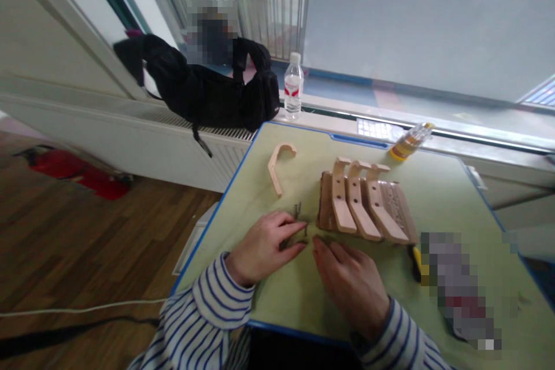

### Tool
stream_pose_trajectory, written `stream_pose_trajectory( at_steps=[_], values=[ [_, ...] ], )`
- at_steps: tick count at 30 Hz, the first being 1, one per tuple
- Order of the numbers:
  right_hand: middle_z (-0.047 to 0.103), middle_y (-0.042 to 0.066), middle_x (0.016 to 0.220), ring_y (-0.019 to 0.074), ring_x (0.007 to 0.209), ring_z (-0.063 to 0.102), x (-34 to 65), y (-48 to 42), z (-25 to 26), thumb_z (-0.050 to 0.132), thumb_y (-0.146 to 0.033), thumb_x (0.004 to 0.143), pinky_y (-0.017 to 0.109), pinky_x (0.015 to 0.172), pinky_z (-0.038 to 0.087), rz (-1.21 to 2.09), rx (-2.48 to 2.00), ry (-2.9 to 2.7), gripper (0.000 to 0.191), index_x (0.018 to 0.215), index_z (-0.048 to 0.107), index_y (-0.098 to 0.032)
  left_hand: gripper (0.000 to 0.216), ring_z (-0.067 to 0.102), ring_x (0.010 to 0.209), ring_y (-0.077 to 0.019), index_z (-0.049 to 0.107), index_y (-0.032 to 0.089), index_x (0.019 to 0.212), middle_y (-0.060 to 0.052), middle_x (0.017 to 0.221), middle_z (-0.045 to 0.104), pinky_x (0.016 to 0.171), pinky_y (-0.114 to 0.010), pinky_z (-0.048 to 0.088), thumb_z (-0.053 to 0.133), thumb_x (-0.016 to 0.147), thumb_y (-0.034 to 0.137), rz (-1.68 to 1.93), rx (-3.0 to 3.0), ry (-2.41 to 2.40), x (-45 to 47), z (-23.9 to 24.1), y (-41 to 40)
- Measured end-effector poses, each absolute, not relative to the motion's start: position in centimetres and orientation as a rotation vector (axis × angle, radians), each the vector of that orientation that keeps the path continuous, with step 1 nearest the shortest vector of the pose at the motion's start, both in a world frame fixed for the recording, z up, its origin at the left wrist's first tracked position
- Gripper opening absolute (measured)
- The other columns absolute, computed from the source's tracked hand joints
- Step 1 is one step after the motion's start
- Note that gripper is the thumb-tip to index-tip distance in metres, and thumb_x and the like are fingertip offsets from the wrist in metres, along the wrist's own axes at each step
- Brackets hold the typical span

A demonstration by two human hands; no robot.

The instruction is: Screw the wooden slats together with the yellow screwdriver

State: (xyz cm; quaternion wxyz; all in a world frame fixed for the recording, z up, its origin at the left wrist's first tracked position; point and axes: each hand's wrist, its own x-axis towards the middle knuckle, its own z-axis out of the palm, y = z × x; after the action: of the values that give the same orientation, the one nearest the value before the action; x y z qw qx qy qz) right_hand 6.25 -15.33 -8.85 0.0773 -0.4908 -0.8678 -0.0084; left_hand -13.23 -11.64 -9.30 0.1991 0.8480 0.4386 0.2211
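Observation:
My left hand (267, 244) rests low over the tabletop, thumb and index finger stretched out with a gap between them. Small dark thin pieces (297, 208), perhaps screws, lie just beyond its fingers. Close beside it, my right hand (349, 274) has its fingers bent and pressed together; whatever they may hold is hidden. Three pale wooden hooks (356, 199) with drilled holes lie side by side on a brown corrugated cardboard piece (396, 208), just past my right hand. Another curved wooden hook (274, 169) lies apart, beyond my left hand.
The pale green table (442, 196) has a blue edge. An amber-and-clear bottle (410, 141) leans at its far side. A yellow-black handle (416, 263) and a blurred-out item (462, 289) lie right. Behind stand a water bottle (293, 89) and black bag (217, 92).

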Motion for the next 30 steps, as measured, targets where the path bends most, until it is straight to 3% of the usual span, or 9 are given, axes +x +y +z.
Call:
stream_pose_trajectory(
  at_steps=[5,16,21,30],
  values=[
    [0.064,0.005,0.083,0.0151,0.078,0.059,7.9,-16.1,-9.0,0.044,-0.020,0.084,0.028,0.076,0.041,0.082,-1.594,-2.416,0.025,0.104,0.059,-0.019,0.027,0.051,0.088,-0.0182,0.060,0.019,0.105,-0.007,0.091,0.054,0.078,-0.032,0.044,0.053,0.082,0.032,0.550,2.433,1.290,-12.3,-9.2,-11.5],
    [0.062,0.005,0.084,0.0164,0.080,0.056,8.8,-16.2,-9.4,0.043,-0.019,0.084,0.031,0.076,0.043,0.233,-1.536,-2.287,0.025,0.104,0.059,-0.019,0.019,0.051,0.074,-0.0163,0.063,0.017,0.094,-0.006,0.081,0.059,0.068,-0.032,0.043,0.046,0.085,0.019,0.544,2.759,1.314,-11.1,-9.7,-11.7],
    [0.062,0.006,0.094,0.0164,0.087,0.055,9.4,-16.4,-8.9,0.045,-0.017,0.083,0.031,0.079,0.044,0.296,-1.408,-2.182,0.024,0.104,0.058,-0.018,0.019,0.055,0.082,-0.0130,0.064,0.017,0.095,-0.005,0.087,0.061,0.074,-0.025,0.046,0.049,0.085,0.022,0.890,2.189,1.267,-11.1,-8.9,-12.3],
    [0.063,0.005,0.095,0.0143,0.085,0.056,9.2,-16.8,-6.3,0.053,-0.017,0.080,0.030,0.076,0.045,0.220,-1.231,-2.054,0.024,0.104,0.057,-0.020,0.023,0.054,0.068,-0.0110,0.065,0.015,0.074,-0.002,0.070,0.058,0.063,-0.022,0.046,0.051,0.083,0.029,0.807,1.806,1.199,-8.3,-5.6,-13.9]
  ],
)
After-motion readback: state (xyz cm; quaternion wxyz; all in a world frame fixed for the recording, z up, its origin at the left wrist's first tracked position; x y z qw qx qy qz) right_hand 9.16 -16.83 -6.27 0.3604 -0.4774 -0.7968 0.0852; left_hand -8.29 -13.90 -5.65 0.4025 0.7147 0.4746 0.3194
